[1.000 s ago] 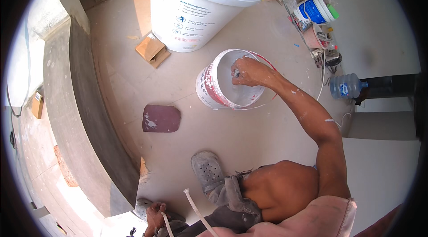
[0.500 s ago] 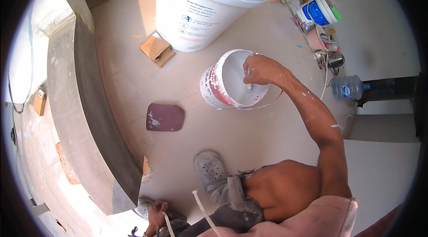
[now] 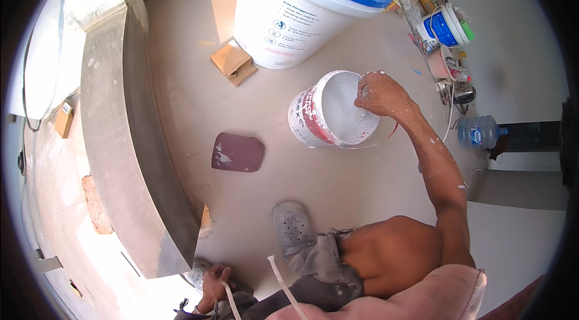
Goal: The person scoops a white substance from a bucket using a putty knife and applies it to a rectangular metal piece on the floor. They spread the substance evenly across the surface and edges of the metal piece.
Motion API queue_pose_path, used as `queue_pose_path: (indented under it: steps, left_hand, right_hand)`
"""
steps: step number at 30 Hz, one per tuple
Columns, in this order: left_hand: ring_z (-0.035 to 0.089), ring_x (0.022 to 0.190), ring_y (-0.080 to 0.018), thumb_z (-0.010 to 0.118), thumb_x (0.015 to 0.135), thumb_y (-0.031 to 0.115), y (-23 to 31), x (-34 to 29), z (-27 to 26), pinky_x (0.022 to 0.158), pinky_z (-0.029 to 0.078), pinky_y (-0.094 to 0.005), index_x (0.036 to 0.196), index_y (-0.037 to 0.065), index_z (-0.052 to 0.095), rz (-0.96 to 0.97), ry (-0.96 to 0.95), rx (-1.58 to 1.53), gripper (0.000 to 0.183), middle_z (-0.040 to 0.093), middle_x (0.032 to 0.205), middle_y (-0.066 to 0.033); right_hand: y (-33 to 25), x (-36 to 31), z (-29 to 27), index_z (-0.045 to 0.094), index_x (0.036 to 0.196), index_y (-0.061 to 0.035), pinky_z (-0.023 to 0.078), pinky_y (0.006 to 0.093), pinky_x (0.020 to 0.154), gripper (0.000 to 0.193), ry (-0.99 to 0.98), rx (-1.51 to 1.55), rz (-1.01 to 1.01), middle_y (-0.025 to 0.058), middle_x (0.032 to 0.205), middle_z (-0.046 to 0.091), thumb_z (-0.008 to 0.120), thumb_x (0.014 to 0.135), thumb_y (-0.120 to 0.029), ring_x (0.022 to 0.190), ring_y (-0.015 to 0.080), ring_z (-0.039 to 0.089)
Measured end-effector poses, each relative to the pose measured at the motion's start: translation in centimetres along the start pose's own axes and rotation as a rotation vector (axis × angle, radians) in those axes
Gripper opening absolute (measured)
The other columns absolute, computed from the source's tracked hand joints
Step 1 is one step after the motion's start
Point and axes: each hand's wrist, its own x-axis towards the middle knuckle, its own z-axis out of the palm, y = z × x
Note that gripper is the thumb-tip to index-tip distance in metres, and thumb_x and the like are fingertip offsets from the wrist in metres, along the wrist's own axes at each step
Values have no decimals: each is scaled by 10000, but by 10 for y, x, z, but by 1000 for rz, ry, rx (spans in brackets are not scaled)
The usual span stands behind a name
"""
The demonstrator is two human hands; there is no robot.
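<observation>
My right hand (image 3: pixel 382 94) is closed at the right side of an open white-and-red bucket (image 3: pixel 306 116), over its rim. Whatever its fingers grip is hidden by the hand. Inside the bucket lies a pale, whitish, wet-looking mix (image 3: pixel 344 106). The bucket stands tilted in view on the floor, its thin handle hanging at the near side. My left hand (image 3: pixel 215 285) hangs low beside my left shoe, its fingers partly hidden. To the bucket's left, a flat maroon plate (image 3: pixel 239 152) with white smears lies on the floor.
A large white tub (image 3: pixel 301 25) with a blue lid stands behind the bucket, a small cardboard box (image 3: pixel 233 62) against its foot. A grey ledge (image 3: pixel 120 139) curves along the left. Pails, tools and a water jug (image 3: pixel 476 132) line the right wall. My grey clog (image 3: pixel 292 226) is close in front.
The view has shifted, so most things sit farther right. My right hand has turned slightly at the rim, and the light-coloured piece seen beneath it earlier no longer shows. The left hand stays low.
</observation>
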Motion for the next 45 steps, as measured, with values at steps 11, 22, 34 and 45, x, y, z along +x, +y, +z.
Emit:
queue_pose_path:
  steps: [11,22,34,45]
  left_hand:
    - [709,1086,-241,599,1047,462,50,-17,-46,920,563,-391,1377,45,642,143,-469,327,534,720,1194,-176]
    - [754,983,-209,667,1029,472,313,-106,-268,884,602,-398,1140,72,768,453,-13,550,427,778,1116,-99]
    - [702,923,-115,617,1038,500,247,-33,-392,619,450,-265,945,87,675,665,457,-451,427,746,1008,-66]
    - [721,772,-251,599,898,231,283,62,-391,691,599,-409,886,-18,726,608,611,-644,280,736,846,-135]
  right_hand:
    - [3,-19,-19,793,941,-50,533,415,991,229,-298,41,-218,177,1193,701,770,713,-47,1090,372,660]
    - [95,-86,6,593,1270,7,660,430,923,300,152,2035,-102,172,1209,647,637,1059,-202,1035,269,725]
    - [-247,-39,-41,609,1196,-23,581,380,916,306,-572,1886,-467,153,1223,652,652,1068,-297,1111,243,648]
    - [-343,49,-176,594,1280,1,641,345,961,324,-321,1348,-414,184,1174,676,632,1079,-250,1086,239,713]
